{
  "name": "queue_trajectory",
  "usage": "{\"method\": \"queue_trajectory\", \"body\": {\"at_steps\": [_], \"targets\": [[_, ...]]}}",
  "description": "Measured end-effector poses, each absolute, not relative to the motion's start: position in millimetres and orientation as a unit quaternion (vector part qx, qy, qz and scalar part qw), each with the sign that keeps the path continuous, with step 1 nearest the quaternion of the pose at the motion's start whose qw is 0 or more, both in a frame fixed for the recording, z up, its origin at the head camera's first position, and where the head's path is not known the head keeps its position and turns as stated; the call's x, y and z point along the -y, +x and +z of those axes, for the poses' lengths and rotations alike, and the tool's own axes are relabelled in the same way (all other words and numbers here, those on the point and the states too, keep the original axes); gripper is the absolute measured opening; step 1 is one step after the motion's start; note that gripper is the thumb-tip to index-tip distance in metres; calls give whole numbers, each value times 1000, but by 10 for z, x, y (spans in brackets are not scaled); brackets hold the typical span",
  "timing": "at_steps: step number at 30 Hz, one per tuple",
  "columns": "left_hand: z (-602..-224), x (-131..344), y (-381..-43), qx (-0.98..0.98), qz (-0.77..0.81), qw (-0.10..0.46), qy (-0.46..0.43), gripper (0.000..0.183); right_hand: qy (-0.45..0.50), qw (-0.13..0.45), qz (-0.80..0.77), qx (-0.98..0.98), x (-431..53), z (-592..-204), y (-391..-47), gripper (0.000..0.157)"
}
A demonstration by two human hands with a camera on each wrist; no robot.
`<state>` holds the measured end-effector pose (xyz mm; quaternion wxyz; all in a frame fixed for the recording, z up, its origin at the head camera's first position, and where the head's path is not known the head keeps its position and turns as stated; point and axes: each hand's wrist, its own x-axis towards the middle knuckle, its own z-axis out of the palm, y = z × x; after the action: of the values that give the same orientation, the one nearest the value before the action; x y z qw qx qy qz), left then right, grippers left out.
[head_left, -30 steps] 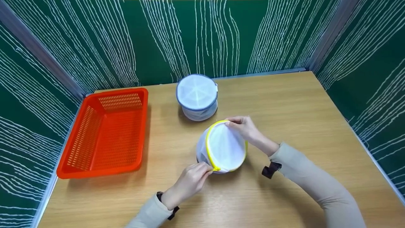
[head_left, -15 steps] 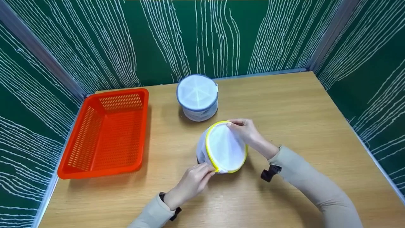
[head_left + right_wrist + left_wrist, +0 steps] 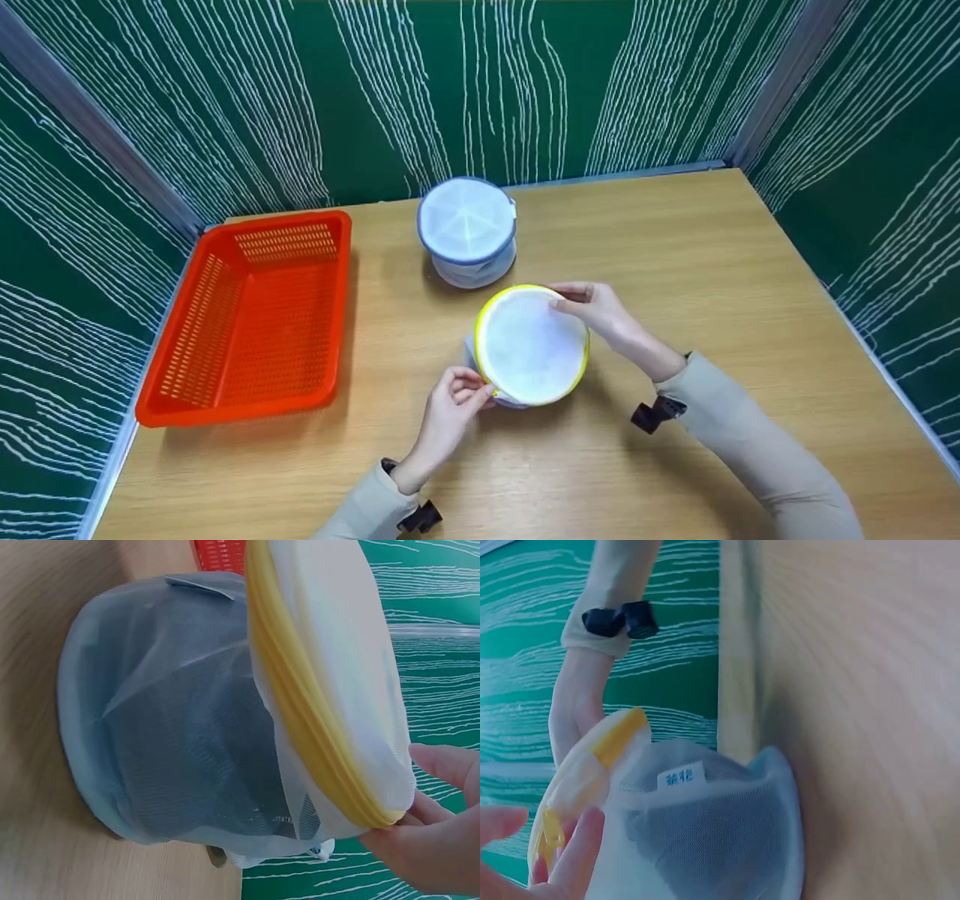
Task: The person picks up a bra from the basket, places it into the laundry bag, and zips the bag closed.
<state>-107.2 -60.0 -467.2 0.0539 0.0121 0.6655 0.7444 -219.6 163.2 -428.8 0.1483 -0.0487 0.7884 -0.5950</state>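
A round mesh laundry bag [image 3: 532, 349] with a white top and a yellow zipper rim [image 3: 300, 701] stands on the wooden table. Its sides are see-through grey mesh, and a small printed label [image 3: 681, 777] shows in the left wrist view. At the near-left edge my left hand [image 3: 450, 409] pinches the rim beside the yellow zipper pull [image 3: 553, 829]. My right hand [image 3: 604, 315] grips the far-right edge, thumb on the white top and fingers beneath the rim. Behind the bag stands a second mesh laundry bag [image 3: 466, 221] with a blue rim, untouched.
An orange plastic basket [image 3: 341, 300] with slotted sides sits at the table's left. Green walls [image 3: 525, 90] with white wavy lines enclose the table's back and both sides. Both wrists wear black straps, the right one with a small black block [image 3: 658, 414].
The yellow-rimmed top has tilted to face more upward. My left hand has turned and shifted slightly up along the rim, while my right hand has moved a little right with the edge.
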Motion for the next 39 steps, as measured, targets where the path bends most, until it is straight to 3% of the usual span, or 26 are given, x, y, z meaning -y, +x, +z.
{"method": "queue_trajectory", "body": {"at_steps": [4,11,14,16,22,24,26,28,31,33,36,39], "targets": [[-4795,608,-1113,-626,778,44,-2,29,-46,126,-597,-791,-1677,-4346,-2108,41],[-5467,638,-1284,-590,806,44,14,34,-36,34,-587,-808,-1752,-4454,-1902,34],[-5439,618,-1271,-582,812,44,16,34,-20,8,-575,-818,-1766,-4488,-1843,32],[-5394,604,-1265,-583,811,43,8,34,-10,8,-573,-820,-1770,-4505,-1824,32],[-4738,544,-1168,-588,806,41,-57,31,13,43,-608,-793,-1764,-4495,-1841,36],[-4951,581,-1290,-578,815,23,-41,28,20,53,-621,-781,-1752,-4469,-1858,37],[-4931,591,-1354,-582,811,15,-55,27,28,62,-632,-772,-1738,-4440,-1877,38],[-5221,648,-1533,-572,820,-2,-41,30,35,69,-644,-761,-1719,-4408,-1898,39],[-5236,709,-1673,-565,824,-12,-46,31,45,76,-665,-741,-1690,-4367,-1933,41],[-5538,784,-1865,-549,835,-23,-26,32,50,80,-684,-723,-1667,-4345,-1958,41],[-5494,827,-1961,-543,839,-30,-27,29,57,83,-711,-695,-1628,-4330,-1996,42],[-5069,811,-1890,-540,840,-39,-40,26,64,84,-742,-662,-1583,-4322,-2027,44]]}}
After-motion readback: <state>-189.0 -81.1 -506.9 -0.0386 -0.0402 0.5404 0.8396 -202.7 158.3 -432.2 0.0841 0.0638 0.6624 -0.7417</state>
